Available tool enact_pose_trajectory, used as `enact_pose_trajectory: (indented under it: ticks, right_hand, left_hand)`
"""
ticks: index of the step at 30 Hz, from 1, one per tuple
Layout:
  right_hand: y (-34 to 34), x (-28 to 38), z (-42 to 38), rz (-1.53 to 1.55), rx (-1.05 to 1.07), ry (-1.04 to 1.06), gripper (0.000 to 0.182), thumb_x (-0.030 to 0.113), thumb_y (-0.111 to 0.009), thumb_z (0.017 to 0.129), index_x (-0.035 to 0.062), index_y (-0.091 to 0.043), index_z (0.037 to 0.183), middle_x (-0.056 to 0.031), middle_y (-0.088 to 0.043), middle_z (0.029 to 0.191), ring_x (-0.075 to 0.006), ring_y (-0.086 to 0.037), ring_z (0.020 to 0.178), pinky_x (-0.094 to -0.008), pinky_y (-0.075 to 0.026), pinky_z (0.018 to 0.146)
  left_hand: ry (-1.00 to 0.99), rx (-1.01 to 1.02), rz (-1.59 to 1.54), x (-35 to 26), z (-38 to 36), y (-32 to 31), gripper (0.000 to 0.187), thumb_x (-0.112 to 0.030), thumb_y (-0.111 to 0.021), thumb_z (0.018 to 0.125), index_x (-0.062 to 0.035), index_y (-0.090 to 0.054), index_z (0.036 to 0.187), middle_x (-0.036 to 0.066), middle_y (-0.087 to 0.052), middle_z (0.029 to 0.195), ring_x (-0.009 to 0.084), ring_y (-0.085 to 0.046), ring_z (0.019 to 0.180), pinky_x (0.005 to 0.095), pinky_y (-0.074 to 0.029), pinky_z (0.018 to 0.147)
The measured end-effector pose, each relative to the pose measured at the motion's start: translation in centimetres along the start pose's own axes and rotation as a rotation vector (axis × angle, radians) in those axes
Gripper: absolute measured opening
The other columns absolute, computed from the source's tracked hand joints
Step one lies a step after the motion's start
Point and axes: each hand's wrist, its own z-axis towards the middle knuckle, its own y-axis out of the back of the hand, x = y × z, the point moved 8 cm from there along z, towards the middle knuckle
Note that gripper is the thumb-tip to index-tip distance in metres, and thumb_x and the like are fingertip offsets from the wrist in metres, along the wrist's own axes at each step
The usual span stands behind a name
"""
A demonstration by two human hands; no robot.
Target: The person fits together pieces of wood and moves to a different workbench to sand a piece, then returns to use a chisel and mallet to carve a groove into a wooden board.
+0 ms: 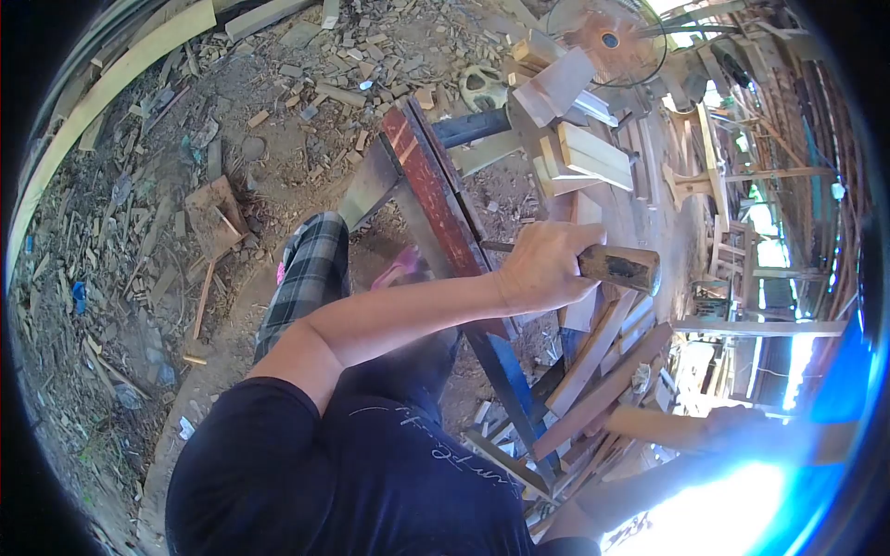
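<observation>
My left hand (549, 266) is wrapped round a chisel whose worn wooden handle (619, 267) sticks out to the right of my fist. On the other side, its thin metal shaft (498, 246) reaches the edge of a red-painted wooden beam (428, 176). A dark slot runs along this beam. Low on the right, my right hand (732, 424) grips a stout length of wood (654, 425), which projects on both sides of the fist. Strong glare washes out part of that hand and forearm.
Several boards and offcuts (593, 157) lie beyond the beam, with more planks (603, 389) stacked below. A round fan (609, 40) stands at the top. Wood scraps (139, 269) litter the ground at left. Wooden frames (718, 185) stand at right.
</observation>
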Motion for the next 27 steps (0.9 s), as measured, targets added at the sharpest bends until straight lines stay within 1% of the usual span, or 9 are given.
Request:
enact_pose_trajectory:
  ticks: [6, 12, 16, 18, 20, 23, 24, 25, 27]
  right_hand:
    - [-8.8, -6.5, -6.8, -0.516, 0.488, -0.516, 0.054, 0.01, -0.071, 0.07, -0.0018, -0.048, 0.118, -0.0103, -0.052, 0.101, -0.0215, -0.054, 0.088, -0.0338, -0.044, 0.08]
    - [-0.8, -0.2, -1.0, -0.019, 0.025, 0.003, 0.054, 0.017, -0.073, 0.069, 0.0001, -0.051, 0.116, -0.0085, -0.054, 0.096, -0.0222, -0.055, 0.085, -0.0348, -0.045, 0.083]
    - [-9.7, -4.5, -6.9, -0.577, 0.494, -0.298, 0.055, 0.022, -0.074, 0.069, 0.0014, -0.053, 0.115, -0.0073, -0.055, 0.093, -0.0226, -0.056, 0.083, -0.0355, -0.045, 0.086]
    - [-8.1, -4.9, -4.6, -0.655, 0.476, -0.193, 0.055, 0.024, -0.074, 0.069, 0.002, -0.054, 0.115, -0.0067, -0.055, 0.092, -0.0228, -0.056, 0.081, -0.0358, -0.045, 0.087]
    - [-3.4, -5.1, -2.9, -0.48, 0.206, -0.214, 0.053, 0.024, -0.071, 0.074, 0.0058, -0.054, 0.121, -0.008, -0.055, 0.093, -0.0231, -0.055, 0.083, -0.0384, -0.044, 0.09]
    - [-0.6, -3.0, -0.2, 0.211, 0.525, 0.072, 0.034, 0.022, -0.052, 0.09, 0.0053, -0.055, 0.12, -0.0127, -0.056, 0.109, -0.0209, -0.057, 0.076, -0.0313, -0.047, 0.071]
    - [0.7, -3.0, -0.2, 0.355, 0.59, 0.129, 0.032, 0.021, -0.048, 0.093, 0.0052, -0.055, 0.12, -0.0137, -0.056, 0.113, -0.0205, -0.057, 0.075, -0.0299, -0.048, 0.068]
    - [2.3, -4.3, -2.0, -0.185, 0.56, 0.357, 0.033, 0.016, -0.048, 0.091, 0.0034, -0.053, 0.122, -0.0157, -0.057, 0.11, -0.0202, -0.057, 0.072, -0.0289, -0.047, 0.066]
    - [-1.4, -4.7, -3.2, -0.04, 0.325, 0.084, 0.045, 0.003, -0.053, 0.083, -0.0007, -0.043, 0.126, -0.016, -0.059, 0.095, -0.0169, -0.054, 0.064, -0.0255, -0.046, 0.059]
  left_hand:
    - [-0.005, -0.039, -0.011, 0.1, 0.4, 0.5, 0.024, -0.013, -0.076, 0.066, -0.0049, -0.056, 0.075, 0.017, -0.057, 0.063, 0.0383, -0.06, 0.062, 0.0412, -0.046, 0.054]
    - [-0.005, -0.011, -0.001, 0.1, 0.1, 0.0, 0.023, -0.011, -0.075, 0.066, -0.0048, -0.056, 0.076, 0.016, -0.057, 0.063, 0.0382, -0.059, 0.063, 0.0408, -0.045, 0.054]
    - [0.076, 0.067, 0.085, 2.1, -0.2, -0.3, 0.022, -0.015, -0.074, 0.066, -0.0067, -0.059, 0.081, 0.016, -0.061, 0.069, 0.0378, -0.063, 0.07, 0.0479, -0.048, 0.062]
    - [0.069, 0.054, 0.092, 2.5, -0.2, 0.2, 0.023, -0.015, -0.074, 0.067, -0.0067, -0.059, 0.081, 0.016, -0.061, 0.068, 0.0376, -0.063, 0.07, 0.0483, -0.047, 0.061]
    - [0.089, 0.057, 0.085, 2.7, -0.7, 0.3, 0.023, -0.016, -0.074, 0.067, -0.0067, -0.059, 0.081, 0.016, -0.061, 0.068, 0.0374, -0.063, 0.069, 0.0488, -0.047, 0.061]
    - [0.109, 0.056, 0.068, 2.9, 0.0, 0.5, 0.02, -0.014, -0.073, 0.068, -0.0057, -0.058, 0.079, 0.018, -0.062, 0.072, 0.0388, -0.062, 0.071, 0.0457, -0.048, 0.061]
    - [0.113, 0.02, -0.004, 3.3, 0.3, 0.7, 0.016, -0.011, -0.073, 0.071, -0.0059, -0.059, 0.077, 0.011, -0.062, 0.067, 0.0279, -0.062, 0.062, 0.0391, -0.047, 0.055]
    - [0.118, -0.009, -0.075, 3.6, 0.6, 0.8, 0.013, -0.009, -0.073, 0.075, -0.0061, -0.06, 0.076, 0.004, -0.061, 0.061, 0.017, -0.061, 0.054, 0.0325, -0.045, 0.049]
    - [0.076, -0.141, -0.232, 2.8, 2.4, 2.3, 0.014, -0.011, -0.074, 0.078, -0.0058, -0.061, 0.077, 0.0, -0.06, 0.061, 0.0111, -0.056, 0.051, 0.0295, -0.042, 0.045]
